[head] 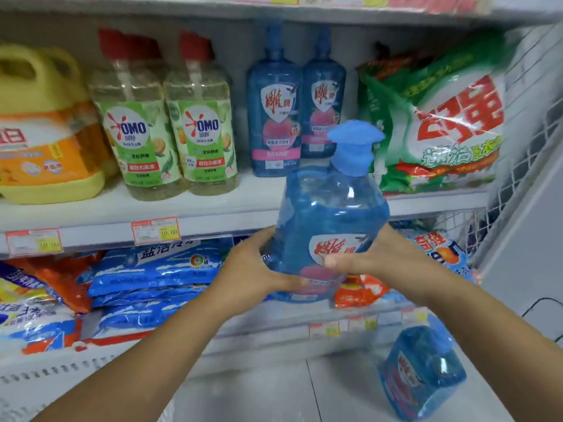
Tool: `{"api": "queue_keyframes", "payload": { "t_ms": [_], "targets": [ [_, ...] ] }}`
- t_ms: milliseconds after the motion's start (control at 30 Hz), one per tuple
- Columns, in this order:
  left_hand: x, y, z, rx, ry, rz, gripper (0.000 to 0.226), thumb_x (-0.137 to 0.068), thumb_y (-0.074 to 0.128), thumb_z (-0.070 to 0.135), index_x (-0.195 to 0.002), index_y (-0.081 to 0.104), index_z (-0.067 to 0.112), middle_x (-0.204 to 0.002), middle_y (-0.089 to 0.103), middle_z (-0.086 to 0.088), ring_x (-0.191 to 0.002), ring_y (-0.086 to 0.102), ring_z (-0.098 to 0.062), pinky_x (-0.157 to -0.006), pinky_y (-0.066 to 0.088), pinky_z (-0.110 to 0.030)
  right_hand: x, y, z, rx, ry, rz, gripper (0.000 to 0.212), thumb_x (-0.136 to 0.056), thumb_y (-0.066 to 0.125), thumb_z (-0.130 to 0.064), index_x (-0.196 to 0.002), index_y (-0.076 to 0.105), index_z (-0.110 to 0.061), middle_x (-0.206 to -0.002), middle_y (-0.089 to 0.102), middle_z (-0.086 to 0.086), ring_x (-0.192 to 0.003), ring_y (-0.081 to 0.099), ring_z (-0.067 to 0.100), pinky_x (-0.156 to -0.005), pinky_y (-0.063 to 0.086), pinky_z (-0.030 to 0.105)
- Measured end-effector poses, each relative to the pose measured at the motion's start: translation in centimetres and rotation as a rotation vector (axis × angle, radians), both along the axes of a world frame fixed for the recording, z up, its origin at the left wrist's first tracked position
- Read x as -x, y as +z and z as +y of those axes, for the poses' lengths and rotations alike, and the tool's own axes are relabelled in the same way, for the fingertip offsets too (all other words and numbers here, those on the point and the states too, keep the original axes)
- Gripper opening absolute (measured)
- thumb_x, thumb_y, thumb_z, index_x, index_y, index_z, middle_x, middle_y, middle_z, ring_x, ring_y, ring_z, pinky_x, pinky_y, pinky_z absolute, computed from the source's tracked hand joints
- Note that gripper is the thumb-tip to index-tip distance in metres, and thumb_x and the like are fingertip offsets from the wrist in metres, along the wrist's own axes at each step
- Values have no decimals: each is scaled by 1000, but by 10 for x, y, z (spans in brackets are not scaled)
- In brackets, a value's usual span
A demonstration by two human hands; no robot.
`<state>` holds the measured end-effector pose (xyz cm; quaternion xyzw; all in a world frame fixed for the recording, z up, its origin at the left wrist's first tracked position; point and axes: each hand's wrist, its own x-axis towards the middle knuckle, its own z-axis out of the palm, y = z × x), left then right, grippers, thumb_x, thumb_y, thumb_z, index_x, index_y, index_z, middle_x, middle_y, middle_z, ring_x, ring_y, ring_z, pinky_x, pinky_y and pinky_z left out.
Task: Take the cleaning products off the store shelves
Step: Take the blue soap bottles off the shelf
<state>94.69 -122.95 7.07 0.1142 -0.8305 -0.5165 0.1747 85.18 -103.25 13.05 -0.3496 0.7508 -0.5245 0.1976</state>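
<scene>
A large blue pump bottle [330, 208] of detergent hangs in the air in front of the shelves, upright and tilted slightly. My left hand [256, 269] grips its lower left side and my right hand [374, 257] grips its lower right, thumb across the label. Two more blue bottles [274, 117] of the same brand stand on the middle shelf [213, 220] behind it. Another blue bottle [423, 376] stands on the floor at lower right.
On the middle shelf stand a yellow jug [45, 126], two green-labelled OMO bottles [170, 126] and a green-white powder bag [441, 117]. The lower shelf holds blue bags [152, 278] and orange bags [61, 278]. A wire mesh panel [530, 153] closes the right side.
</scene>
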Motion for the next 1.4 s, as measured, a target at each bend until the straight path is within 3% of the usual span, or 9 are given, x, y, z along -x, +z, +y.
{"api": "queue_keyframes", "payload": {
  "t_ms": [267, 433, 633, 733, 933, 1100, 1233, 1300, 1400],
  "targets": [
    [62, 88, -15, 306, 25, 235, 78, -56, 89, 52, -125, 52, 44, -116, 62, 25, -108, 55, 7, -92, 47, -23, 54, 63, -15, 252, -87, 258, 98, -40, 94, -21, -130, 57, -13, -108, 74, -16, -95, 68, -6, -76, 54, 10],
    [97, 97, -26, 431, 63, 83, 79, -66, 81, 61, -133, 41, 46, -113, 55, 30, -99, 54, 4, -73, 42, -17, 94, 75, -36, 211, -70, 298, 87, -53, 91, -9, -132, 54, -13, -111, 74, -6, -98, 69, 1, -77, 57, 15],
    [93, 79, -74, 807, -17, -190, 71, -82, 56, 72, -142, 48, 35, -149, 46, 12, -135, 44, -12, -109, 39, -33, 142, 75, -46, 65, -91, 293, 87, -57, 88, -33, -136, 52, -25, -116, 70, -15, -97, 66, -7, -77, 53, 11],
    [86, 64, -91, 955, -51, -273, 68, -86, 35, 79, -141, 49, 40, -152, 42, 15, -137, 40, -9, -112, 35, -34, 163, 76, -53, 29, -98, 270, 83, -56, 88, -42, -131, 55, -31, -115, 71, -14, -102, 69, 4, -89, 58, 33],
    [88, 55, -88, 1160, 8, -165, 93, -73, -6, 77, -142, 45, 42, -150, 45, 15, -133, 46, -9, -99, 47, -31, 199, 85, -75, -9, -109, 197, 80, -54, 87, -55, -126, 56, -41, -112, 72, -14, -104, 70, 14, -83, 60, 45],
    [91, 48, -91, 1201, 30, -115, 88, -77, -1, 77, -137, 51, 42, -146, 50, 13, -129, 52, -10, -93, 50, -30, 213, 87, -95, -11, -156, 125, 85, -53, 83, -57, -128, 52, -34, -111, 74, -5, -93, 74, 21, -80, 61, 43],
    [96, 36, -97, 1266, 105, 23, 64, -88, 23, 72, -112, 71, 38, -117, 71, 9, -98, 70, -13, -67, 57, -29, 209, 59, -105, 58, -281, 205, 79, -77, 82, -29, -139, 34, -27, -118, 62, -15, -96, 63, 2, -74, 53, 14],
    [97, 33, -99, 1300, 130, 31, 56, -89, 29, 70, -103, 74, 39, -107, 74, 10, -88, 72, -10, -58, 55, -25, 212, 32, -107, 29, -318, 225, 100, -76, 85, -25, -151, 19, -28, -124, 57, -15, -110, 59, 7, -91, 48, 22],
    [97, 33, -97, 1297, 127, 30, 58, -88, 27, 71, -104, 73, 41, -110, 74, 11, -90, 72, -9, -58, 54, -25, 217, 12, -112, 28, -373, 215, 87, -78, 83, -33, -147, 31, -27, -125, 59, -13, -118, 57, 14, -102, 41, 30]
  ]
}}
